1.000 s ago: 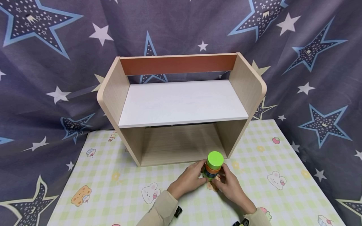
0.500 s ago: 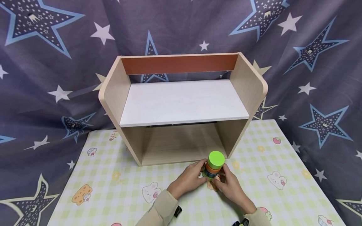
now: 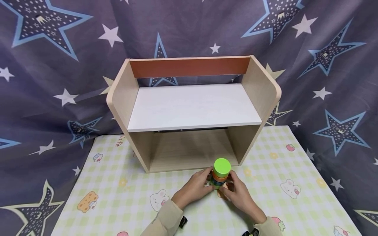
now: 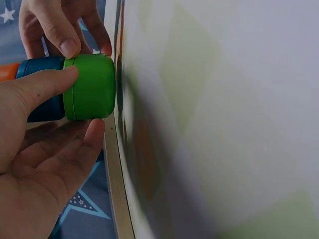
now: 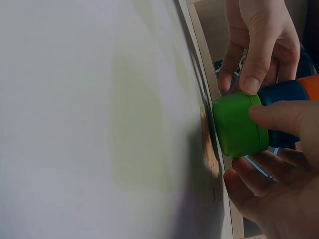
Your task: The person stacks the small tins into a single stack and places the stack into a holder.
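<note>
Your left hand (image 3: 192, 188) and right hand (image 3: 240, 194) pinch the stack (image 3: 221, 173); probably light, stiff, slick (may come apart): grip its base (image 4: 94, 90).

The left hand (image 4: 37, 169) pinches the green piece (image 4: 93, 89), thumb tip on its rim, fingers around the other side; a blue piece (image 4: 52, 108) and an orange piece (image 4: 7, 72) follow in line. Opposite, the right hand (image 4: 57, 25) sets its thumb to the same rim. The green end faces the cloth (image 4: 254, 104) at its visible edge, beside a wooden strip (image 4: 118, 199), and a blurred shadow (image 4: 172, 169) slants across the cloth
</note>
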Motion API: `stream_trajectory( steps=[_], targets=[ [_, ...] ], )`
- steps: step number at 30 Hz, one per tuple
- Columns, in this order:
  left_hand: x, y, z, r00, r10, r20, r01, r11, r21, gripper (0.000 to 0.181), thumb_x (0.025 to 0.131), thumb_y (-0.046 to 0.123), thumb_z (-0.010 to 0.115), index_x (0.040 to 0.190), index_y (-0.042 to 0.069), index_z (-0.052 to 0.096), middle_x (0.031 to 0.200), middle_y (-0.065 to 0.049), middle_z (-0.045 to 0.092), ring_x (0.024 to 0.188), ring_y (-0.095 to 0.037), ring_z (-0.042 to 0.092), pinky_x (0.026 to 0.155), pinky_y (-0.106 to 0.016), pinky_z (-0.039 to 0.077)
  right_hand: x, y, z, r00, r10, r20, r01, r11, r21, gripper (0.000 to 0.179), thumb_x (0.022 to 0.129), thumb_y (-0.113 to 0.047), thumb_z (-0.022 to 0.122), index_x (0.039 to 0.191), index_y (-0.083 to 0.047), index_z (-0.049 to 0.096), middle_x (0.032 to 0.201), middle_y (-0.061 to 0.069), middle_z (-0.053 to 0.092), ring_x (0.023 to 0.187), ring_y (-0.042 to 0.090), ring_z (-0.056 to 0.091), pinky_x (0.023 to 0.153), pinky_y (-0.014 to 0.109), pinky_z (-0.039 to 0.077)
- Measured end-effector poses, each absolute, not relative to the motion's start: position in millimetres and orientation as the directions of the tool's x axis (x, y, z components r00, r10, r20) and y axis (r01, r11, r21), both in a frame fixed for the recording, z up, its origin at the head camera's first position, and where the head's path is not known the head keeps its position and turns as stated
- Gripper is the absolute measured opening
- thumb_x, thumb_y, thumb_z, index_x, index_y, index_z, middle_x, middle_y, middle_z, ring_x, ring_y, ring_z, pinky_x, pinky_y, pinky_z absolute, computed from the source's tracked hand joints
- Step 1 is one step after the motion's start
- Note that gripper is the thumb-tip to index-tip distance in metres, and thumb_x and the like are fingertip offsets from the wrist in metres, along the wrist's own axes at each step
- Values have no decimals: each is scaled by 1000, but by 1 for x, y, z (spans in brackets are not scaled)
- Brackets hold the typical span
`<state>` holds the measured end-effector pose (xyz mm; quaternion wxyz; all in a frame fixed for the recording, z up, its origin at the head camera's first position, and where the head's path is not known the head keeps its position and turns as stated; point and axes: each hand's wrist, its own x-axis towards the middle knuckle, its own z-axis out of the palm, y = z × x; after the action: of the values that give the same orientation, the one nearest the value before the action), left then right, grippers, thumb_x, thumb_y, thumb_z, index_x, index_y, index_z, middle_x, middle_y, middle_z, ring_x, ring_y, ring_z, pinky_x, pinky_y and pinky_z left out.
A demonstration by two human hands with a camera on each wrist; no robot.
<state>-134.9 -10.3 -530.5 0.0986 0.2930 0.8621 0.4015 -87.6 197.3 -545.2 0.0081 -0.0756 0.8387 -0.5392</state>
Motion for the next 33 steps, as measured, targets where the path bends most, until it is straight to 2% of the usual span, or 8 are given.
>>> stream_trajectory(
  steps=[10, 20, 33],
  targets=[
    [-131, -25, -530, -820, 565, 91, 427, 499, 754, 68, 91, 19, 77, 149, 12, 43, 134, -5, 60, 108, -9, 62, 83, -23, 54, -89, 186, -544, -975, -194, 108, -174, 368, -913, 68, 90, -1, 75, 147, -17, 42, 133, 12, 58, 119, 31, 60, 93, 46, 53],
    [-127, -40, -530, -846, 528, 66, 377, 507, 775, 69, 91, 23, 78, 150, 15, 44, 134, -5, 60, 108, -14, 63, 83, -24, 55, -92, 176, -543, -962, -243, 127, -212, 363, -907, 70, 90, -4, 75, 149, -13, 38, 134, 14, 58, 118, 31, 60, 92, 42, 54],
    [-122, -56, -533, -868, 492, 59, 344, 512, 787, 65, 90, 25, 78, 146, 18, 47, 129, -3, 62, 103, -10, 63, 82, -25, 55, -95, 161, -545, -952, -272, 144, -242, 374, -896, 72, 88, -4, 77, 149, -11, 40, 135, 11, 58, 119, 27, 59, 95, 40, 52]
  ],
)
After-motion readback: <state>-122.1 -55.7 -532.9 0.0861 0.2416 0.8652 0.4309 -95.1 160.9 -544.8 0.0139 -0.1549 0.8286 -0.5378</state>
